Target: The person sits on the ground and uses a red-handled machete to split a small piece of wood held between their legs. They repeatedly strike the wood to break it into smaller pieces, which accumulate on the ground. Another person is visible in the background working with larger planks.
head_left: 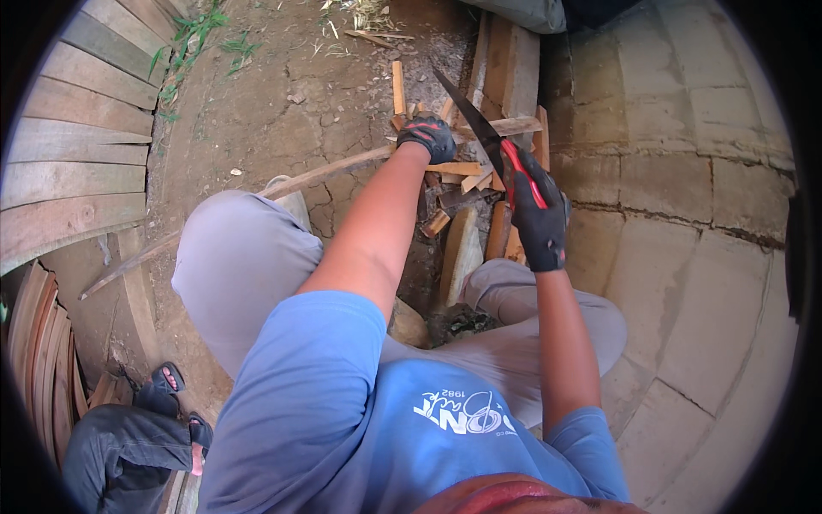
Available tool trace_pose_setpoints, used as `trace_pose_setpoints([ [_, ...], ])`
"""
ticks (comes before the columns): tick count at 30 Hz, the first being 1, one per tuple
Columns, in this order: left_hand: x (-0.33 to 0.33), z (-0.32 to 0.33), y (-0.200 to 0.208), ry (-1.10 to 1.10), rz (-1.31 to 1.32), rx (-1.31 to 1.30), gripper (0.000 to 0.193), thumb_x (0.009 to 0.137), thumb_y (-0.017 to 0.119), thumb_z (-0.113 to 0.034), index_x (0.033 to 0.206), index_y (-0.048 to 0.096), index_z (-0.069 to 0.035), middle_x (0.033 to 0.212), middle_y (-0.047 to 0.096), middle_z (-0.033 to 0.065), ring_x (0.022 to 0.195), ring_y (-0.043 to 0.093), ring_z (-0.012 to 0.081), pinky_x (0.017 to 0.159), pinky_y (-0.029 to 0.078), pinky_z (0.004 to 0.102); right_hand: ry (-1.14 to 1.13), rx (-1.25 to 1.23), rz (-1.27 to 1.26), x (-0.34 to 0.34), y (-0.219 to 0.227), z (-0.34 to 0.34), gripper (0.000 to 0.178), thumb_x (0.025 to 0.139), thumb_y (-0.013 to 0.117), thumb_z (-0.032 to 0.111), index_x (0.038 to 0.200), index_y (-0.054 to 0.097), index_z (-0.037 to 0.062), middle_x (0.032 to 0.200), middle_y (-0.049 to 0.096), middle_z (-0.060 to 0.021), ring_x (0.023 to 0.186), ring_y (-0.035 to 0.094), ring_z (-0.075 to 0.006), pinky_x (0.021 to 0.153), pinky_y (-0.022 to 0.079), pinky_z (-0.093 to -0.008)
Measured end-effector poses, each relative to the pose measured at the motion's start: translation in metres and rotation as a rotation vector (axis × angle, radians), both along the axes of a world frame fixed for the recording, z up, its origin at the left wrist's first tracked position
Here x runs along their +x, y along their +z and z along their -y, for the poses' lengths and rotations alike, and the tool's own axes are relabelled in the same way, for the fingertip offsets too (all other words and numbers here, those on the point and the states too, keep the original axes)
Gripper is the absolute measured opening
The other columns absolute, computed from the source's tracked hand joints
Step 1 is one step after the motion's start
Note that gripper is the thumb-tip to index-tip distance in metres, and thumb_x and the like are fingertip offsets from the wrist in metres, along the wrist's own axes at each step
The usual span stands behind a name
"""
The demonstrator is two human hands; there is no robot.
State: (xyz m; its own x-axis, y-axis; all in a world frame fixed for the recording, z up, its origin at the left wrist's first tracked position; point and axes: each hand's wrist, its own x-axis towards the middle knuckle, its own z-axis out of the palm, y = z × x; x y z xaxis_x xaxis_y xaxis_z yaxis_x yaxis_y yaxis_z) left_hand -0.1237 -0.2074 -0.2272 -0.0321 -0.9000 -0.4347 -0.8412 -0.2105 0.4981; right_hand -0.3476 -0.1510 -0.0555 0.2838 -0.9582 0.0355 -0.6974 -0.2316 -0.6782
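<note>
My left hand (430, 138), in a black glove with red marks, is closed around a long, thin wooden strip (336, 166). The strip slants from the lower left, past my bent left knee, to its far end right of the glove. In my right hand (541, 221), gloved too, is a handsaw (469, 108) with a red and black handle. Its dark blade points up and to the left and crosses the strip just right of my left hand. Whether the teeth touch the wood I cannot make out. Short cut wood pieces (462, 169) lie below the strip.
A thick wooden beam (520, 68) lies along the edge of the paved floor (668, 257) on the right. Planks (94, 163) line the left. At lower left, another person's legs (128, 450) and sandalled feet show, beside stacked boards (43, 351). Cracked bare earth (265, 111) lies ahead.
</note>
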Motion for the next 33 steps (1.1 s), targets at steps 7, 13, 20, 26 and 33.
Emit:
trace_pose_setpoints([
  [7, -0.004, 0.0, -0.008, 0.052, -0.01, -0.026, 0.052, 0.091, 0.061, -0.038, 0.126, 0.075, -0.002, 0.133, 0.072, 0.0239, 0.124, 0.07, 0.0399, 0.107, 0.054, 0.0495, 0.009, 0.007, 0.053, 0.056, -0.061, 0.059, 0.039, 0.103, 0.067, 0.027, 0.136, 0.073, 0.0076, 0.129, 0.076, -0.0179, 0.122, 0.072, -0.029, 0.105, 0.053, -0.0392],
  [13, -0.003, 0.0, -0.012, 0.043, 0.008, -0.053, 0.05, 0.09, 0.063, -0.035, 0.124, 0.076, -0.002, 0.131, 0.072, 0.0251, 0.123, 0.07, 0.0404, 0.106, 0.055, 0.0491, 0.071, -0.048, -0.107, 0.039, -0.049, 0.042, 0.043, 0.102, 0.069, 0.032, 0.138, 0.072, 0.0093, 0.13, 0.076, -0.0164, 0.119, 0.073, -0.0301, 0.102, 0.054, -0.0397],
  [20, 0.0, 0.001, -0.007, -0.014, -0.015, -0.014, 0.05, 0.092, 0.058, -0.036, 0.125, 0.076, -0.004, 0.132, 0.073, 0.0224, 0.123, 0.07, 0.0389, 0.107, 0.054, 0.0488, -0.052, 0.092, -0.041, -0.023, 0.037, -0.028, 0.045, 0.102, 0.069, 0.029, 0.143, 0.07, 0.0095, 0.107, 0.078, -0.0099, 0.076, 0.067, -0.0133, 0.074, 0.055, -0.0324],
  [26, 0.002, -0.001, 0.003, -0.016, -0.024, 0.025, 0.053, 0.092, 0.057, -0.036, 0.13, 0.074, -0.004, 0.14, 0.069, 0.0224, 0.127, 0.068, 0.0385, 0.109, 0.053, 0.0483, -0.262, 0.276, -0.002, -0.066, 0.103, -0.096, 0.044, 0.102, 0.068, 0.022, 0.144, 0.069, 0.0072, 0.097, 0.074, -0.0034, 0.063, 0.056, -0.0072, 0.06, 0.048, -0.0273],
  [33, 0.002, 0.003, 0.005, -0.031, -0.031, 0.083, 0.057, 0.093, 0.056, -0.04, 0.136, 0.072, -0.007, 0.146, 0.065, 0.0205, 0.133, 0.065, 0.0372, 0.112, 0.051, 0.0473, -0.268, 0.201, -0.014, -0.075, 0.113, -0.112, 0.044, 0.103, 0.066, 0.018, 0.145, 0.068, 0.0052, 0.093, 0.071, -0.0034, 0.061, 0.054, -0.0065, 0.057, 0.045, -0.0265],
])
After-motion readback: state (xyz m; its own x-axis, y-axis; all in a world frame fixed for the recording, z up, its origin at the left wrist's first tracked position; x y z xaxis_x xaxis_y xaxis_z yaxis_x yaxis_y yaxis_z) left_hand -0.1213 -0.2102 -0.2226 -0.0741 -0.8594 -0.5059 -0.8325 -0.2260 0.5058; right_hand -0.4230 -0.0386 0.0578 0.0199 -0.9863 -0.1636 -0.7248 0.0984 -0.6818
